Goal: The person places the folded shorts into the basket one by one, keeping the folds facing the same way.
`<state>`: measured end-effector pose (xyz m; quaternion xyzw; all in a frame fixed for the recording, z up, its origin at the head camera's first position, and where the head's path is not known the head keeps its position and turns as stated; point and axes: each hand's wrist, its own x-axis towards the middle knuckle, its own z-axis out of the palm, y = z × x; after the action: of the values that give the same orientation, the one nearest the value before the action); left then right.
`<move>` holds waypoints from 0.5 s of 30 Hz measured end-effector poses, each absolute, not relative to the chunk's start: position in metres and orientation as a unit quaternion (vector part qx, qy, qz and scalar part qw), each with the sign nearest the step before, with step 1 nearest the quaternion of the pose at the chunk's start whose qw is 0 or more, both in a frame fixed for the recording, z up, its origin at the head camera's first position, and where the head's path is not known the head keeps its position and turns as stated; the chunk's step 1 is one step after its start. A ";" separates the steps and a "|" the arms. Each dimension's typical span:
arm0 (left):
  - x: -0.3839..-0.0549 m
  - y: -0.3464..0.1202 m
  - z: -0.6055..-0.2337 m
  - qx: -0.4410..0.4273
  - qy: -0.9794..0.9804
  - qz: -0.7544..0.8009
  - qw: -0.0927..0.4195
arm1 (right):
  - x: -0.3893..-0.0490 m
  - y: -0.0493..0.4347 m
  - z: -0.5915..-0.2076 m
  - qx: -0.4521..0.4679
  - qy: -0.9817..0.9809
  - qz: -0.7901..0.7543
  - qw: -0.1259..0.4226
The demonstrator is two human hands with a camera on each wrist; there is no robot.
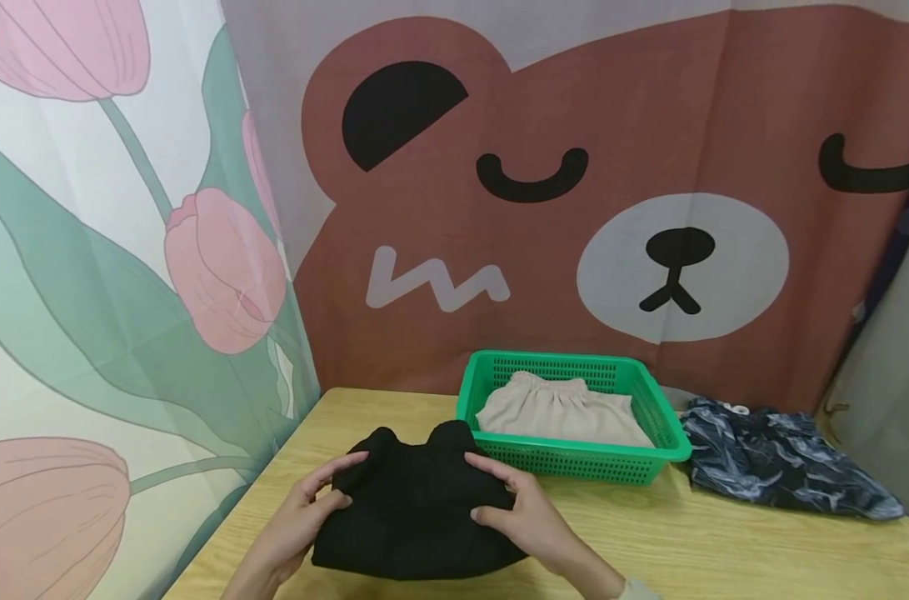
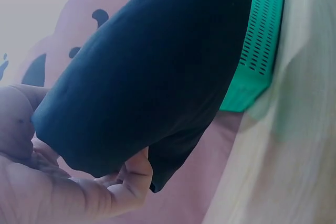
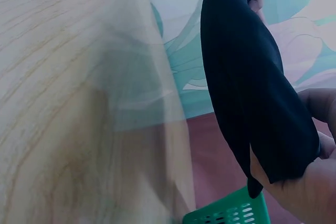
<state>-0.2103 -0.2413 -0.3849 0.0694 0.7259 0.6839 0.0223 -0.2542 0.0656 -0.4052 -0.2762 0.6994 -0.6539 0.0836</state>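
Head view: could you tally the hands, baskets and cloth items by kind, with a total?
Hands: 2 (left hand, right hand)
Baskets: 1 (green basket)
Cloth items: 3 (black cloth held by both hands, beige cloth in the basket, dark patterned cloth beside it)
Total: 6

1. A hand could go into the green basket [image 1: 581, 463] from above, but its walls block the sides.
2. Beige shorts [image 1: 562, 410] fill much of its bottom.
3. The black garment [image 1: 417, 512] and the right hand [image 1: 525, 512] block its near left corner.
4. Dark patterned shorts [image 1: 776, 458] crowd its right side.
5. There's room over the wooden table [image 1: 724, 542], right of that hand.
6. The bear curtain [image 1: 432, 350] blocks the back; the tulip curtain [image 1: 225, 271] blocks the left.
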 end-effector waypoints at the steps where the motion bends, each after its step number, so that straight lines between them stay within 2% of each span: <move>1: -0.210 -0.240 -0.383 0.070 0.725 0.685 0.022 | -0.254 0.067 -0.404 -0.276 0.694 -0.659 0.087; 7: -0.208 -0.232 -0.374 0.078 0.719 0.690 0.018 | -0.253 0.077 -0.395 -0.277 0.677 -0.675 0.096; 15: -0.213 -0.219 -0.365 0.094 0.695 0.713 0.013 | -0.255 0.092 -0.381 -0.279 0.688 -0.666 0.074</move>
<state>-0.2134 -0.2186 -0.3652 0.0944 0.6949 0.7128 0.0125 -0.2551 0.0924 -0.3808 -0.2786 0.6882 -0.6659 0.0736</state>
